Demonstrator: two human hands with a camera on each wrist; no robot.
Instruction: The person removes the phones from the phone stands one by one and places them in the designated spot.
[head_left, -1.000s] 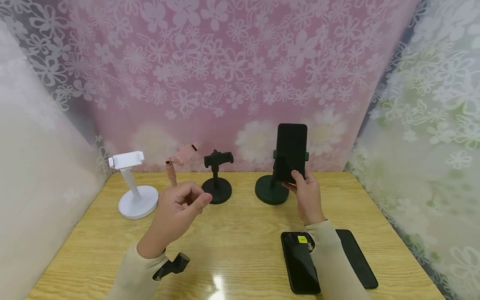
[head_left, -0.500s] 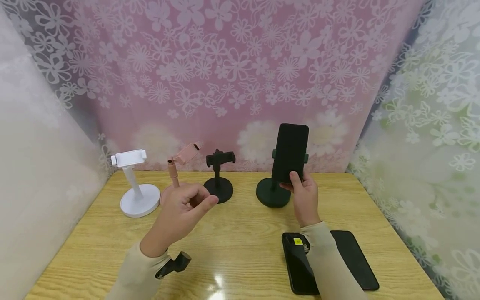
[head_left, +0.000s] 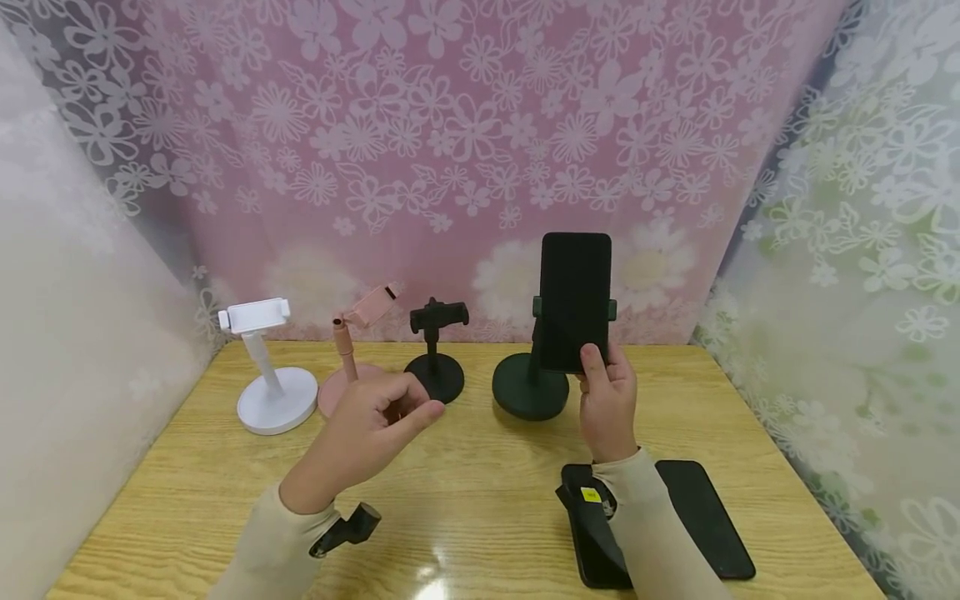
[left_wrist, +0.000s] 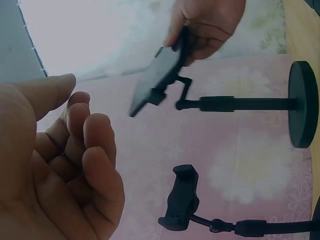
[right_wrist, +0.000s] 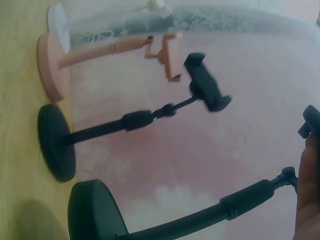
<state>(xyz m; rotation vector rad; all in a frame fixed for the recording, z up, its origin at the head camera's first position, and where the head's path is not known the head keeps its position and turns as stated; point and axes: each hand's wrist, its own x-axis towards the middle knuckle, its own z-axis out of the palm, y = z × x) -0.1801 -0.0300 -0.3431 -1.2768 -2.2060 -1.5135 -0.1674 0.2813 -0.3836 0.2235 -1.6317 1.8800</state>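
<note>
A dark smartphone point(head_left: 576, 296) stands upright in the clamp of a dark green phone stand point(head_left: 530, 387). My right hand point(head_left: 609, 400) grips the phone's lower edge, its thumb on the screen. In the left wrist view the phone point(left_wrist: 160, 75) tilts away from the stand's pole, and the right hand point(left_wrist: 210, 25) holds its end. Only part of the right hand point(right_wrist: 306, 200) shows in the right wrist view. My left hand point(head_left: 367, 437) hangs in the air with loosely curled fingers point(left_wrist: 102, 175) and nothing in them.
Left of the green stand are a black phone stand point(head_left: 435, 379), a pink one point(head_left: 352, 379) and a white one point(head_left: 277, 402). Two more dark phones lie at the front right, one point(head_left: 592, 550) partly under the right sleeve, the other point(head_left: 705, 517) beside it. Floral curtains point(head_left: 480, 167) enclose the wooden table point(head_left: 480, 500).
The green stand and its phone have shifted left and slightly toward me, with the right hand still gripping the phone. My left hand has drifted slightly right.
</note>
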